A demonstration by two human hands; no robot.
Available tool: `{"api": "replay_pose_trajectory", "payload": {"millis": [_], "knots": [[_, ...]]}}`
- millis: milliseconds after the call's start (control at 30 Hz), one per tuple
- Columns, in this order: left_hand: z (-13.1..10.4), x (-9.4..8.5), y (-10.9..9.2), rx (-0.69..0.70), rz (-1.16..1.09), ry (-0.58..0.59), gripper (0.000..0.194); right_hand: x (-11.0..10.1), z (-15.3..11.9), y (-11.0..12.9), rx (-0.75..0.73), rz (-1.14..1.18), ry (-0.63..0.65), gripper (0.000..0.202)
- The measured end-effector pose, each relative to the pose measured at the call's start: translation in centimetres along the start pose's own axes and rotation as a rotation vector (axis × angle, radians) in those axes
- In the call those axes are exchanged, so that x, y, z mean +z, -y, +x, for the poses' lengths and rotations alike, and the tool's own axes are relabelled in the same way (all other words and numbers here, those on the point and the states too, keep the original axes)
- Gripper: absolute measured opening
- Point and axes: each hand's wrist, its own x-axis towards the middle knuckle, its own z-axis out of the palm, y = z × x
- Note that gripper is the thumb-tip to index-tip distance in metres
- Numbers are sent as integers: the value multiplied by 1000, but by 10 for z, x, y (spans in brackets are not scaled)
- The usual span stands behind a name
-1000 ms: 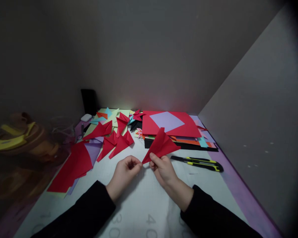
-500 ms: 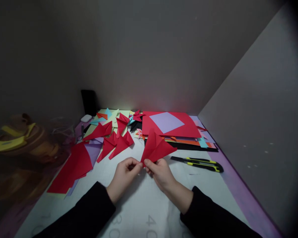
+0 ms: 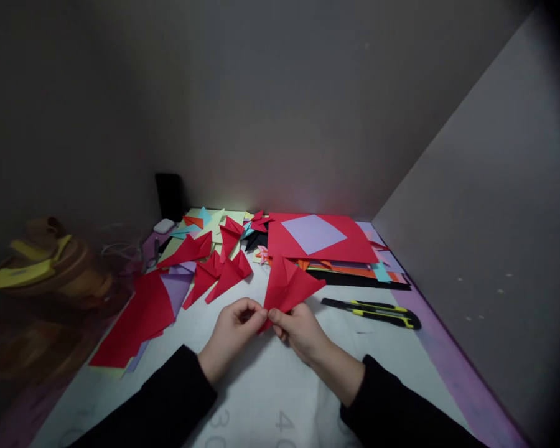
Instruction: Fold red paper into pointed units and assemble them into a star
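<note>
Paper [image 3: 287, 286], bright red and folded into a flared wedge, is held above the white, number-printed tabletop [image 3: 266, 392], its narrow end toward us. Our left hand [image 3: 236, 326] has its grip pinched closed at that end; our right hand [image 3: 301, 333] closes its grip beside it, thumb uppermost, probably to steady the creases. Similar folded red paper pieces [image 3: 228, 280] lie beyond, leftward; the black-and-yellow utility knife [image 3: 382, 317] rests rightward, seemingly kept off our fingers.

1. I see a grey wall [image 3: 280, 112] beyond the left grip [image 3: 236, 326] and right grip [image 3: 303, 333].
2. Another grey wall [image 3: 504, 236] stands to the right of the right grip.
3. Under both grips, my feed shows a purple-edged desk [image 3: 460, 373].
4. The light is dim.
</note>
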Motion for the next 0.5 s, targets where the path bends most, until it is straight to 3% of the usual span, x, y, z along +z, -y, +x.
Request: {"api": "replay_pose_trajectory", "payload": {"millis": [500], "knots": [[1, 0, 0, 14, -110, -108, 20, 5, -6, 6, 69, -196, 47, 24]]}}
